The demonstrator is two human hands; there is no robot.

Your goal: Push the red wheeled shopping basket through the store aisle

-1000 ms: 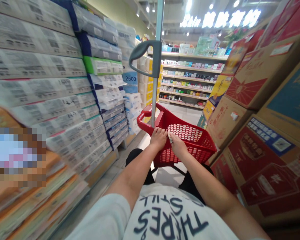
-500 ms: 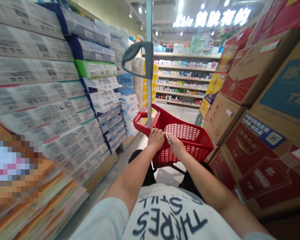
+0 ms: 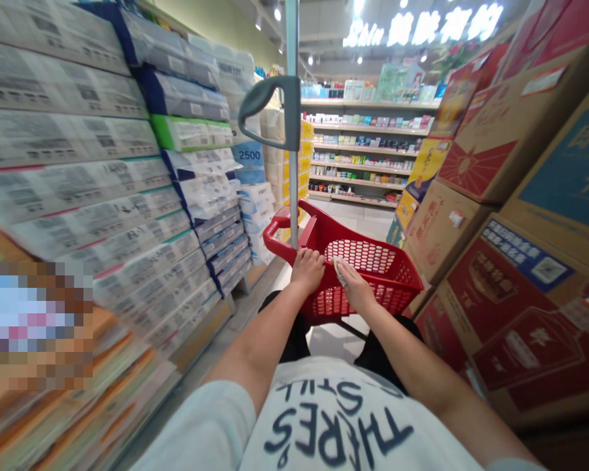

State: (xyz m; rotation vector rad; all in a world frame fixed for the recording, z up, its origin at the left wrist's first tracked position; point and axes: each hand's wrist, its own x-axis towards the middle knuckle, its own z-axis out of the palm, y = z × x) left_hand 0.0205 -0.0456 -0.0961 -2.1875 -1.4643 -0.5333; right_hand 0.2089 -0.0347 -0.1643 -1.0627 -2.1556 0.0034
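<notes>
A red shopping basket [image 3: 387, 282] with honeycomb-like holes stands in front of my body, its handle end at the left. A metal pole [image 3: 293, 190] with a grey loop grip [image 3: 290, 114] rises from that end. My left hand [image 3: 308, 267] is wrapped round the basket's near rim, beside the pole's foot. Just to its right, my right hand [image 3: 353, 282] presses a pale crumpled cloth [image 3: 339, 269] against the same rim. Part of the cloth is hidden under the fingers.
Stacked wrapped paper packs [image 3: 78, 131] line the left side. Cardboard cartons [image 3: 530, 301] are piled close on the right. Shelves with small boxes [image 3: 368, 147] stand ahead across the aisle. An orange-edged display [image 3: 103, 340] sits at the lower left, partly pixelated.
My right hand has slid a little to the right along the rim with the cloth, widening the gap to my left hand. My left hand keeps its place on the basket.
</notes>
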